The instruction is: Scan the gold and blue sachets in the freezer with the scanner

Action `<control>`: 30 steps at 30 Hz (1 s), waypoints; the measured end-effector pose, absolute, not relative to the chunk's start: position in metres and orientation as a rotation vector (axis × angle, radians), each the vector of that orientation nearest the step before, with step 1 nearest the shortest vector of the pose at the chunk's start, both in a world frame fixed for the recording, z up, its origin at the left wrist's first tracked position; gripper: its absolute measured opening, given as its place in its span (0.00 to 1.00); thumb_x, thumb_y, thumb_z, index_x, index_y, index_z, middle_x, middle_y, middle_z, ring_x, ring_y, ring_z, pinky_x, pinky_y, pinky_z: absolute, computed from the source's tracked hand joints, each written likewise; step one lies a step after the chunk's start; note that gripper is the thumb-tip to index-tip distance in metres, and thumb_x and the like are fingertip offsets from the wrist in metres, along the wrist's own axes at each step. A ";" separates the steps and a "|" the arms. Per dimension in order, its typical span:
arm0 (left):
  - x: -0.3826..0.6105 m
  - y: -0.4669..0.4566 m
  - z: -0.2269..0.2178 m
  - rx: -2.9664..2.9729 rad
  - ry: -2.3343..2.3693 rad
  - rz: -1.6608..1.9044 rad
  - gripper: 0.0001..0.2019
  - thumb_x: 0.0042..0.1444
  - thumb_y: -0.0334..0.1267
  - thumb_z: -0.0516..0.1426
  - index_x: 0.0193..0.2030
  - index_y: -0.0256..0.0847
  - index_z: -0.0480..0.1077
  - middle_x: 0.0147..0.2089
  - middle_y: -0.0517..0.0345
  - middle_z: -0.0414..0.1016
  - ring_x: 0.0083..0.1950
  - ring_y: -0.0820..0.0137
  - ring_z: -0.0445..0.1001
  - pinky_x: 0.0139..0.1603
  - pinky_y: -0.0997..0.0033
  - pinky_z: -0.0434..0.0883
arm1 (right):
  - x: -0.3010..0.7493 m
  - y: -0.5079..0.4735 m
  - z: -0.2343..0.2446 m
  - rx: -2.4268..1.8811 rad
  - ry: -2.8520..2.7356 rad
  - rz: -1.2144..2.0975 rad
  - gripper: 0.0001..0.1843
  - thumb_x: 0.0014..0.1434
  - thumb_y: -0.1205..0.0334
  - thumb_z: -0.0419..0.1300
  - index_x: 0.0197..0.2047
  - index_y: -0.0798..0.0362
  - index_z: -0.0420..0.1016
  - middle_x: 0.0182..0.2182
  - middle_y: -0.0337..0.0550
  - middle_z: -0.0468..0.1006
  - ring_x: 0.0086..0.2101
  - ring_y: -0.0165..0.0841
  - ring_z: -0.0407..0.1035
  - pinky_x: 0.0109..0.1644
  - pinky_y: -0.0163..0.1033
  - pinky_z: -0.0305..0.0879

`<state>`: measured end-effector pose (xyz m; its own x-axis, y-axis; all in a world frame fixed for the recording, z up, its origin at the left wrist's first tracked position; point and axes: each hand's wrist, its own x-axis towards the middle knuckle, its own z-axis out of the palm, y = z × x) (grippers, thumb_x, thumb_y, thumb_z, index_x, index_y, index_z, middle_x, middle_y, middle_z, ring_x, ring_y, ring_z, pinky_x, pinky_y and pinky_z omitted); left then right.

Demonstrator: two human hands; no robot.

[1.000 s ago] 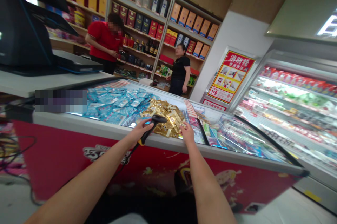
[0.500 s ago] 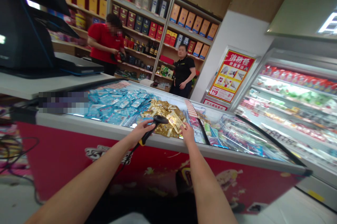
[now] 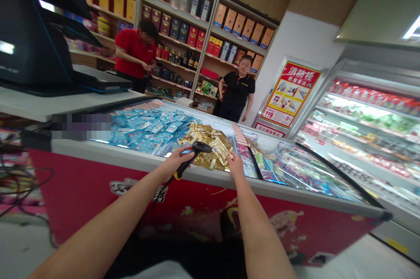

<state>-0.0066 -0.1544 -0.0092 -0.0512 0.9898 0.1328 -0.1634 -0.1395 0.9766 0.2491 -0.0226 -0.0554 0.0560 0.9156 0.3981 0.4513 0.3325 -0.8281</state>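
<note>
Wrapped round the handle of a black barcode scanner (image 3: 188, 163), my left hand (image 3: 177, 163) is closed, and the scanner's head points right. A gold foil packet (image 3: 220, 150) is pinched by its right end in my right hand (image 3: 235, 164), close in front of the scanner's head. Beneath both lies a heap of similar gold packets (image 3: 201, 132) on the glass top of a red chest freezer (image 3: 203, 209). Left of that heap spreads a pile of blue packets (image 3: 151, 128). The scanner's cable runs down from the handle past my left forearm.
A checkout terminal (image 3: 36, 38) stands on a white counter (image 3: 26, 106) at the left. Behind the freezer are a person in red (image 3: 133, 54), a person in black (image 3: 238, 88) and shelves of boxed bottles (image 3: 175, 27). An open chiller (image 3: 361, 139) stands at the right.
The person in black has shifted right and lowered an arm. My hands keep hold of the scanner and gold packet, almost in place. The view has shifted slightly.
</note>
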 end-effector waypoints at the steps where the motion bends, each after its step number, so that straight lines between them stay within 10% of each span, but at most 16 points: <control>1: -0.007 -0.155 -0.009 1.160 1.043 1.416 0.38 0.39 0.53 0.65 0.56 0.38 0.65 0.32 0.53 0.79 0.32 0.65 0.76 0.34 0.67 0.71 | 0.249 -0.022 -0.056 -1.280 -1.568 0.565 0.21 0.52 0.56 0.58 0.48 0.55 0.73 0.17 0.33 0.72 0.19 0.32 0.68 0.27 0.36 0.64; 30: -0.019 -0.144 -0.014 1.121 1.061 1.500 0.33 0.42 0.52 0.64 0.55 0.40 0.67 0.41 0.52 0.78 0.38 0.66 0.77 0.36 0.70 0.72 | 0.262 -0.016 -0.058 -1.367 -1.320 0.398 0.17 0.55 0.61 0.51 0.45 0.57 0.71 0.26 0.43 0.76 0.18 0.32 0.68 0.24 0.36 0.63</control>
